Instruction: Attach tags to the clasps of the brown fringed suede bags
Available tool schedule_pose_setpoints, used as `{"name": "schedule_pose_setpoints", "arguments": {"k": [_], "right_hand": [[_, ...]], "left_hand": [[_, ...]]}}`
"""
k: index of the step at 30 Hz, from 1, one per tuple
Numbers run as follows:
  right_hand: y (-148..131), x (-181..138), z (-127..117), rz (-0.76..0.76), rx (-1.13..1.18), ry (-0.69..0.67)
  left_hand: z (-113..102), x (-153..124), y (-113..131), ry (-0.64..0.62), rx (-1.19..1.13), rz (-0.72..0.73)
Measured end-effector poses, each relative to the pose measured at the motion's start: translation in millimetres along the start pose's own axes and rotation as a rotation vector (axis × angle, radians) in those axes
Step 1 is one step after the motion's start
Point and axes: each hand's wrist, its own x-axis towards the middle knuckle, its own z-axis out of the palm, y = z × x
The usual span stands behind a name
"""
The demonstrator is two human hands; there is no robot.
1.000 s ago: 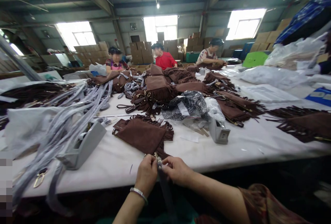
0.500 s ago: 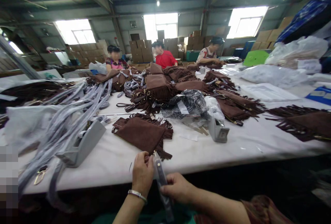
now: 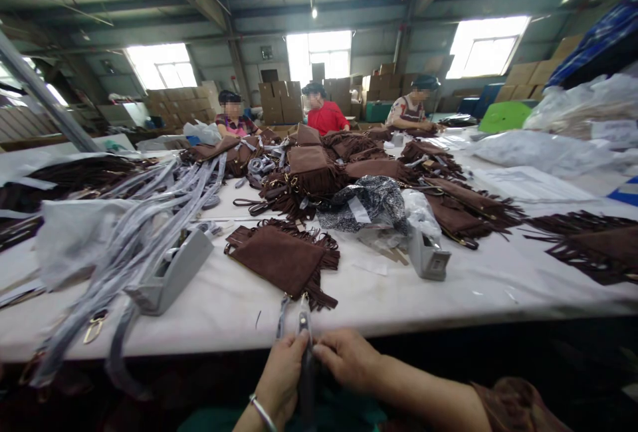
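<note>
A brown fringed suede bag (image 3: 279, 259) lies flat on the table in front of me. From its near corner a plastic-wrapped strap (image 3: 304, 318) runs down toward me over the table edge. My left hand (image 3: 283, 369) is closed round this strap, thumb on top. My right hand (image 3: 346, 357) has curled fingers pinched at the strap's right edge; its fingertips are partly hidden. Beside it, a second thin wrapped strap end (image 3: 281, 318) hangs from the bag's corner, just above my left hand. The strap's lower part drops dark between my forearms.
Left of the bag are a grey tape dispenser (image 3: 172, 272) and many wrapped straps (image 3: 119, 246). Another dispenser (image 3: 429, 254) stands to the right. Brown bags (image 3: 312, 163) are heaped behind, with black-speckled plastic (image 3: 369, 203). Several people sit across the white table (image 3: 369, 306).
My left hand has come down from the bag's corner onto the strap. The right hand stays at the strap, its fingers now just beside the left thumb. The view has shifted slightly left.
</note>
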Motion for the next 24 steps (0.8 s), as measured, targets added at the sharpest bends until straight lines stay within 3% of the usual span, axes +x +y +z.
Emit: {"name": "schedule_pose_setpoints", "arguments": {"k": [4,8,12,16,21,24], "right_hand": [[2.2,15.3,-24.7,-0.346,-0.291,0.225],[0.0,42.9,-25.2,-0.75,-0.468,0.198],[-8.1,62.9,-16.5,-0.979,-0.616,0.099],[-17.4,71.7,-15.9,-1.058,-0.732,-0.099],[-31.3,77.4,-16.8,-1.01,-0.78,-0.31],[-39.0,78.7,-15.5,-0.927,-0.844,-0.371]], "left_hand": [[-2.5,-10.1,12.1,0.015,-0.064,-0.112],[-8.6,-19.6,19.8,-0.041,-0.096,-0.152],[-18.5,-26.9,17.1,-0.038,0.018,-0.135],[-28.1,-33.2,5.9,0.049,0.365,0.038],[-35.0,-37.5,-2.2,0.104,0.851,0.442],[-38.2,-35.7,-2.9,0.153,1.008,0.421]]}}
